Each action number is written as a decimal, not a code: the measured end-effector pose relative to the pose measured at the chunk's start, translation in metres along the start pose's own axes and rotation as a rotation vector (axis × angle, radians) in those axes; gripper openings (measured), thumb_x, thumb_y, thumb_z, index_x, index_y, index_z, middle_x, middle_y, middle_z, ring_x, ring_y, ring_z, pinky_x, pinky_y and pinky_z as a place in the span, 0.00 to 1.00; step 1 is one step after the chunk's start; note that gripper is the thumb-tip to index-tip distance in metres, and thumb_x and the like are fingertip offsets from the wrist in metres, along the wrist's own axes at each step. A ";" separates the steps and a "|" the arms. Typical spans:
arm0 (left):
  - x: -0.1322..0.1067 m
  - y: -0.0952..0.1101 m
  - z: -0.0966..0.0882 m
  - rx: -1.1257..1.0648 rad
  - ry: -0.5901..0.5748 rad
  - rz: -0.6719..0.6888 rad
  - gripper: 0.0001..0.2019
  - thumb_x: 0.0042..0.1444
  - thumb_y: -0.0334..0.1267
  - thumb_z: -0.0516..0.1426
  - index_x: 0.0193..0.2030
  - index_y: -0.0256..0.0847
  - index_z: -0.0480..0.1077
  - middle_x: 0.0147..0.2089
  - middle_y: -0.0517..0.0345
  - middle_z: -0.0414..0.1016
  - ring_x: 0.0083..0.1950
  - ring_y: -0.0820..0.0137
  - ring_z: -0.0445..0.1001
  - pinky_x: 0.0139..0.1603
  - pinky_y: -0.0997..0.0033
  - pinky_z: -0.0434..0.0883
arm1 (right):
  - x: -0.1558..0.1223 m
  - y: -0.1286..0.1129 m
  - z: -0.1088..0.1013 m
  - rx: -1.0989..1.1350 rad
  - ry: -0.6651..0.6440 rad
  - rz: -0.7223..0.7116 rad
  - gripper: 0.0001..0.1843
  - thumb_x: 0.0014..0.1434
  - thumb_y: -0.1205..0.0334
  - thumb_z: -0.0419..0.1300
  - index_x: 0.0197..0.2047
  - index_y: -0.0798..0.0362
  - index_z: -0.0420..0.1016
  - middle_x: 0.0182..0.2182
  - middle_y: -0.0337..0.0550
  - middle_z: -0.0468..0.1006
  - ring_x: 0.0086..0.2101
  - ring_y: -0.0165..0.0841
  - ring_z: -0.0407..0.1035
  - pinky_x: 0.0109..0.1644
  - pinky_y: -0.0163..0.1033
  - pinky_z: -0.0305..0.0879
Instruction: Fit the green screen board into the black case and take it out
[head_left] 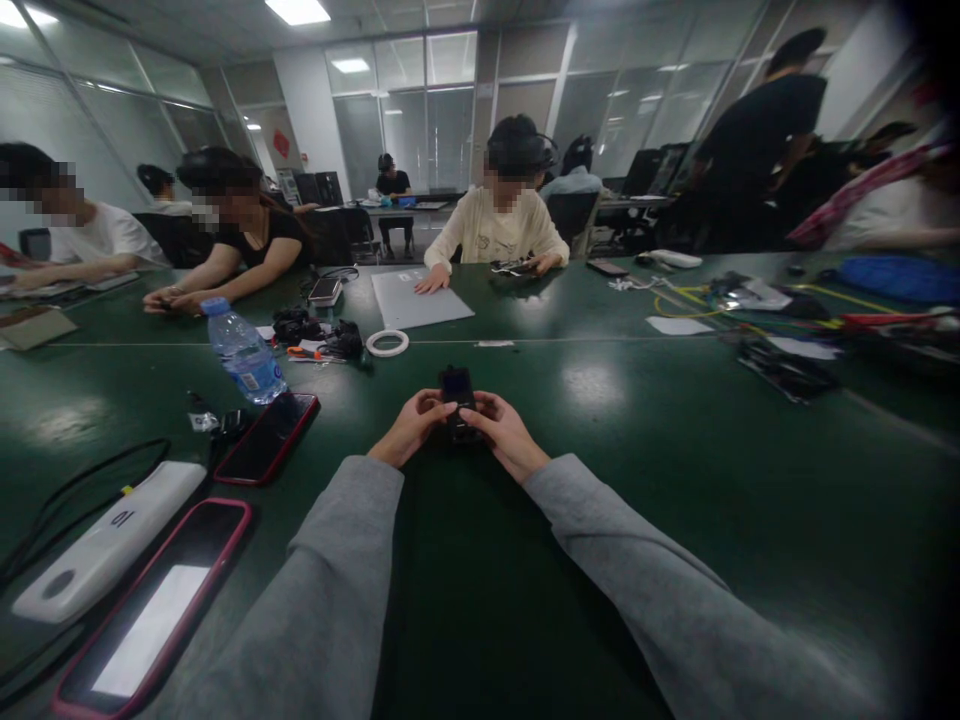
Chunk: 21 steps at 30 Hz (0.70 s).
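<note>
A small black device (457, 390) with a dark screen stands on the green table (637, 460) straight ahead of me. My left hand (410, 427) grips its lower left side with curled fingers. My right hand (504, 433) closes on its lower right side, fingers bent over the front. Both grey sleeves reach forward from the bottom of the view. The lower part of the device is hidden by my fingers.
To my left lie a red-edged phone (267, 438), a pink-edged phone (154, 610), a white power bank (105, 545) with cable, and a water bottle (243, 353). A white tape ring (387, 343) and grey sheet (418, 297) lie farther. Other people sit across; cables clutter the right.
</note>
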<state>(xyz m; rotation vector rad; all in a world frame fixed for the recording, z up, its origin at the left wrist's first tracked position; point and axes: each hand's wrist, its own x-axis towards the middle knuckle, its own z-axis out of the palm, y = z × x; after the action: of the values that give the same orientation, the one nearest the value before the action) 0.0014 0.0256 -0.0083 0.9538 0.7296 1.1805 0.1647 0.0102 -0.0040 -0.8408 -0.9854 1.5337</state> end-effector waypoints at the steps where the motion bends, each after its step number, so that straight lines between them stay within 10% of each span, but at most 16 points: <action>1: 0.000 0.000 0.000 0.000 0.000 -0.001 0.19 0.42 0.36 0.66 0.40 0.36 0.66 0.39 0.55 0.73 0.40 0.71 0.72 0.45 0.68 0.64 | 0.000 0.000 0.000 -0.001 -0.001 -0.001 0.34 0.38 0.59 0.73 0.46 0.54 0.64 0.38 0.42 0.73 0.40 0.32 0.69 0.45 0.36 0.66; 21: -0.003 0.002 -0.002 0.013 -0.040 -0.002 0.18 0.44 0.33 0.65 0.41 0.38 0.64 0.43 0.55 0.72 0.43 0.71 0.72 0.46 0.69 0.65 | 0.001 0.004 -0.003 -0.070 -0.041 -0.054 0.32 0.42 0.60 0.72 0.48 0.54 0.63 0.39 0.42 0.73 0.41 0.31 0.69 0.47 0.36 0.66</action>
<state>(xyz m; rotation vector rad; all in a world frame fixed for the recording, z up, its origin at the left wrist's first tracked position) -0.0022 0.0237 -0.0074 0.9843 0.7067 1.1529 0.1653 0.0109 -0.0091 -0.8280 -1.0882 1.4827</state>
